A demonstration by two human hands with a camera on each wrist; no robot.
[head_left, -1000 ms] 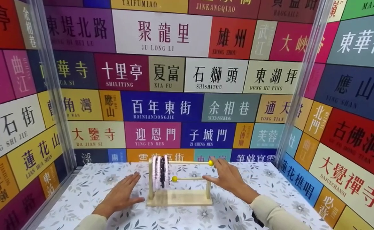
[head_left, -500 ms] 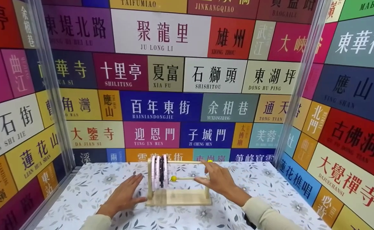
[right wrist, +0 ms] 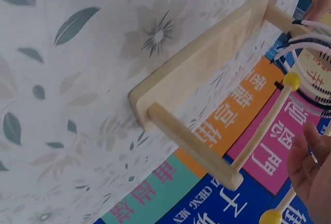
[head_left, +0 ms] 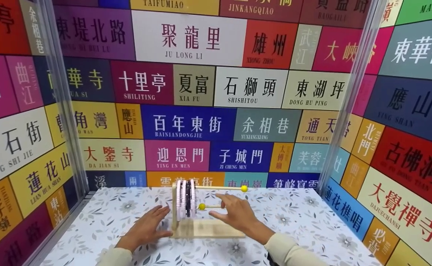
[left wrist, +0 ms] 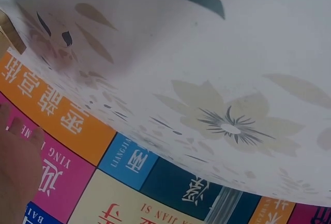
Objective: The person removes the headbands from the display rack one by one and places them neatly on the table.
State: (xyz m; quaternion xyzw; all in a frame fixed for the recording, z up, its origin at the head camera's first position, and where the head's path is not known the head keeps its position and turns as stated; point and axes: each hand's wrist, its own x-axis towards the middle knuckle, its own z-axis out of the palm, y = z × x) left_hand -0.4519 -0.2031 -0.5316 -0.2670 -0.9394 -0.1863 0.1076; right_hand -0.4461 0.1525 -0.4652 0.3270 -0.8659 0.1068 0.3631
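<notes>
A pale wooden stand (head_left: 210, 228) sits on the table, with two rods ending in yellow balls. On its left side hang several pale pink and black toothed rings (head_left: 186, 199), which look like headbands. My left hand (head_left: 144, 229) is beside the stand's left post, fingers extended, holding nothing; whether the fingertips touch the stand I cannot tell. In front of the lower rod's yellow ball (head_left: 202, 206) is my right hand (head_left: 240, 218), thumb and forefinger spread, with nothing between them. The right wrist view shows this hand (right wrist: 315, 177) near the rings (right wrist: 310, 69).
A white tablecloth (head_left: 282, 236) with grey leaves and flowers covers the table. The upper rod's yellow ball (head_left: 244, 188) sticks out to the right. Colourful panels with lettering (head_left: 188, 123) stand behind and on both sides, joined by clear corner posts (head_left: 343, 99).
My right hand has moved left from the rod ends at the stand's right side toward the rings. My left hand has shifted slightly right, closer to the stand.
</notes>
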